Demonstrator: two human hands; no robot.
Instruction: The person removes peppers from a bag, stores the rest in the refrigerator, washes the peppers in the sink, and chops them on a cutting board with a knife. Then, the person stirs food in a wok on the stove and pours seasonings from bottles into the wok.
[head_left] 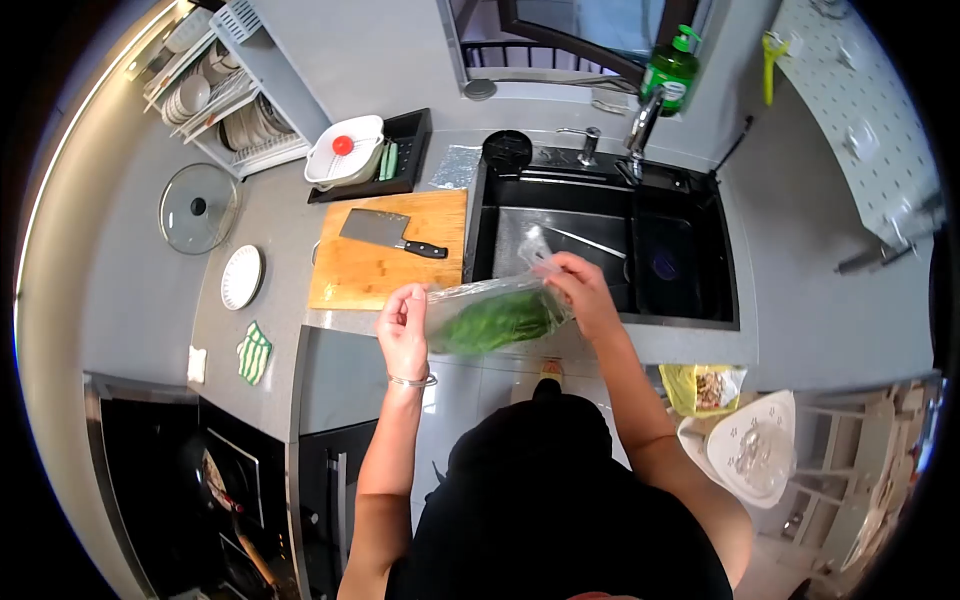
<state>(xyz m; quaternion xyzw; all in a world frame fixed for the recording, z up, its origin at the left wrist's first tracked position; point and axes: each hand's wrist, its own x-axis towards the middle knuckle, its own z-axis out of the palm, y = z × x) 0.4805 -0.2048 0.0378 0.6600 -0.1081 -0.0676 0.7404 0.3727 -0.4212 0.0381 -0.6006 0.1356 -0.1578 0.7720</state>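
Observation:
A clear plastic bag (470, 291) with green vegetables (500, 321) inside is stretched between my two hands, in front of the counter edge. My left hand (404, 322) pinches the bag's left end, with a bracelet on the wrist. At the right, my right hand (583, 292) is closed on the bag's other end, where loose plastic sticks up. The exact kind of vegetable is blurred through the plastic. Just beyond my left hand lies a wooden cutting board (382, 276) with a cleaver (380, 229) flat on it.
Behind my right hand is a black sink (685, 300) with a faucet (645, 125). A black tray (412, 150) holds a white basin (345, 165). On the left are a glass lid (190, 225), a white dish (241, 277) and a cloth (254, 352). A trash bin (780, 425) stands at the right.

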